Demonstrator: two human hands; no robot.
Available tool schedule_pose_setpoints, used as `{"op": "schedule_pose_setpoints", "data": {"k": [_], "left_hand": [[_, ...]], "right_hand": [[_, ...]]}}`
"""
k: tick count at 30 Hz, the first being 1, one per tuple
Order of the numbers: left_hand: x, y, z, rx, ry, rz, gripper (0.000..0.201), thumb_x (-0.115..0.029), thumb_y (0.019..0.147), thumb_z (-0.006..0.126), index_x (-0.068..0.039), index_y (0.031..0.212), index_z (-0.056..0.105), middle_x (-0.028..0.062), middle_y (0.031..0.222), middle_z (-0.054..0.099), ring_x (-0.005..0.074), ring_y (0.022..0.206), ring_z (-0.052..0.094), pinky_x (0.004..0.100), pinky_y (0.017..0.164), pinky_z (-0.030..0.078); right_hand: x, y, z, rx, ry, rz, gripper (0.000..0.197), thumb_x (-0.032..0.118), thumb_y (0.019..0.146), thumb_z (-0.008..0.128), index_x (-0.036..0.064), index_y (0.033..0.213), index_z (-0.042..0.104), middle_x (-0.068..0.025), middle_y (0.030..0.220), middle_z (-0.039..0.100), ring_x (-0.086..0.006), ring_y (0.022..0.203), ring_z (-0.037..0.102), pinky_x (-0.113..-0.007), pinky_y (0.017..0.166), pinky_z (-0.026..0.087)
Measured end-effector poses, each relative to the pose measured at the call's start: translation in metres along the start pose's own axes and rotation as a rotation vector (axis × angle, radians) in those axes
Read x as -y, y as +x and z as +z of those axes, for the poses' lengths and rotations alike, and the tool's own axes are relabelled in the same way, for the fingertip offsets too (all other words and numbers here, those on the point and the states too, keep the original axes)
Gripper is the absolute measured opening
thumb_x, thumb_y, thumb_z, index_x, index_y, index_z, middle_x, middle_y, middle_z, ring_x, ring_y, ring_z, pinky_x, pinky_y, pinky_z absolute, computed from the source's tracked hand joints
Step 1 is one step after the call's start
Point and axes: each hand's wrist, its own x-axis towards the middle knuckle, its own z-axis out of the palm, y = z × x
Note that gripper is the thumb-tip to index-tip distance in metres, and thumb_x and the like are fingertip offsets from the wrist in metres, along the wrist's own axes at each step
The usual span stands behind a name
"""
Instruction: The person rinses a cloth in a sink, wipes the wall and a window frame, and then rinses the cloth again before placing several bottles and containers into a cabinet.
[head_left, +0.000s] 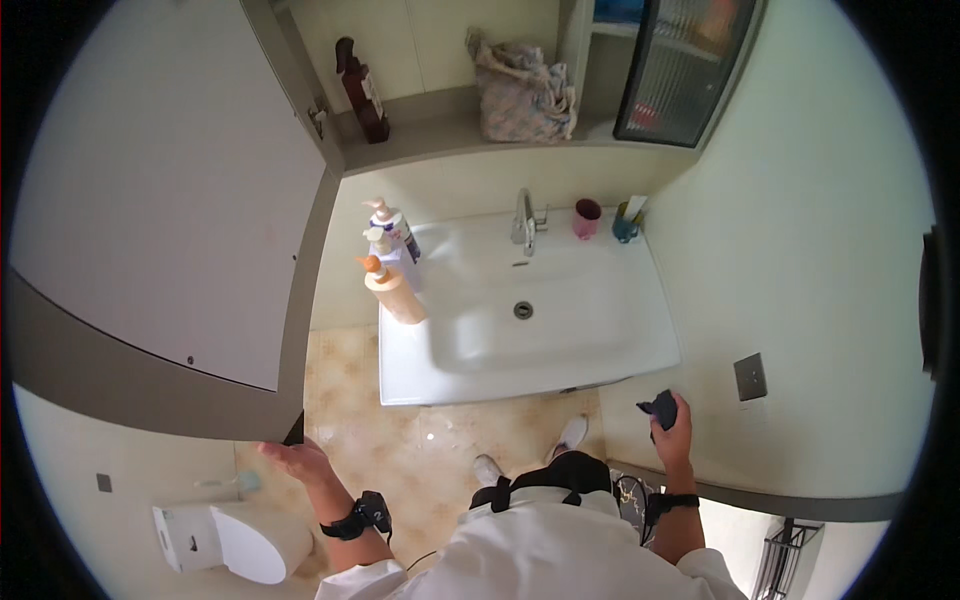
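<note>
My left hand (297,460) is at the lower corner of the swung-out cabinet door (170,200), its fingers stretched out against the edge. A small black piece (295,430) shows between the hand and that corner; I cannot tell what it is. To the right of the sink, my right hand (675,440) is closed round a crumpled dark cloth (660,408). Both wrists wear black straps, the left one with a small box on it. On the cabinet shelf, left, stands a dark brown spray bottle (364,95). A patterned cloth bag (522,92) slumps beside it.
Several pump bottles (396,295) line the left rim of the white sink (610,340). Behind the basin are a tap (525,220), a pink cup (587,219) and a blue cup (626,224). A ribbed glass door (685,70) hangs at upper right. A toilet (255,540) stands lower left.
</note>
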Motion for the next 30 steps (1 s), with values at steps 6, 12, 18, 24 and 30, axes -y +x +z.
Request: {"op": "schedule_pose_setpoints", "data": {"k": [6, 12, 18, 24, 30], "left_hand": [[0.029, -0.026, -0.001, 0.049, 0.189, -0.06, 0.051, -0.036, 0.1, 0.035, 0.0, 0.135, 0.034, 0.013, 0.131, 0.041, 0.0221, 0.116, 0.045, 0.0354, 0.092, 0.04], [0.066, -0.154, -0.024, 0.292, 0.334, -0.829, 0.011, -0.021, 0.09, 0.058, -0.013, 0.087, 0.052, 0.0014, 0.075, 0.058, 0.0119, 0.068, 0.058, 0.0242, 0.055, 0.042], [0.017, -0.249, 0.096, 0.753, 0.245, -0.89, 0.02, -0.014, 0.089, 0.065, -0.006, 0.08, 0.049, 0.0056, 0.071, 0.06, 0.0125, 0.064, 0.061, 0.0249, 0.057, 0.047], [0.008, -0.234, 0.17, 1.017, 0.307, -0.697, 0.024, -0.02, 0.091, 0.062, -0.004, 0.076, 0.052, 0.005, 0.062, 0.057, 0.0114, 0.062, 0.059, 0.0248, 0.057, 0.046], [0.049, -0.244, 0.218, 1.347, 0.316, -0.91, 0.033, -0.028, 0.095, 0.053, -0.001, 0.077, 0.057, 0.0039, 0.061, 0.057, 0.0118, 0.058, 0.057, 0.0264, 0.057, 0.046]], "right_hand": [[-0.035, -0.002, 0.0, -0.114, 0.113, -0.064, 0.06, 0.005, 0.071, 0.071, 0.0032, 0.127, 0.046, -0.0183, 0.113, 0.055, -0.0326, 0.104, 0.056, -0.041, 0.092, 0.045], [0.023, 0.04, -0.021, 0.09, 0.121, -0.128, 0.06, 0.011, 0.071, 0.073, 0.0049, 0.124, 0.047, -0.0193, 0.111, 0.055, -0.0375, 0.102, 0.056, -0.04, 0.089, 0.046], [0.023, 0.049, -0.048, 0.225, 0.119, -0.337, 0.06, 0.013, 0.07, 0.075, 0.0079, 0.124, 0.049, -0.0188, 0.109, 0.056, -0.0374, 0.1, 0.057, -0.041, 0.084, 0.049], [-0.004, 0.02, -0.086, 0.266, 0.033, -0.227, 0.06, 0.013, 0.069, 0.076, 0.007, 0.122, 0.049, -0.0188, 0.107, 0.056, -0.0378, 0.099, 0.058, -0.042, 0.084, 0.049], [-0.024, -0.035, -0.108, 0.017, -0.002, -0.039, 0.063, 0.012, 0.07, 0.075, 0.006, 0.126, 0.047, -0.0197, 0.112, 0.056, -0.0387, 0.101, 0.057, -0.042, 0.086, 0.048]]}}
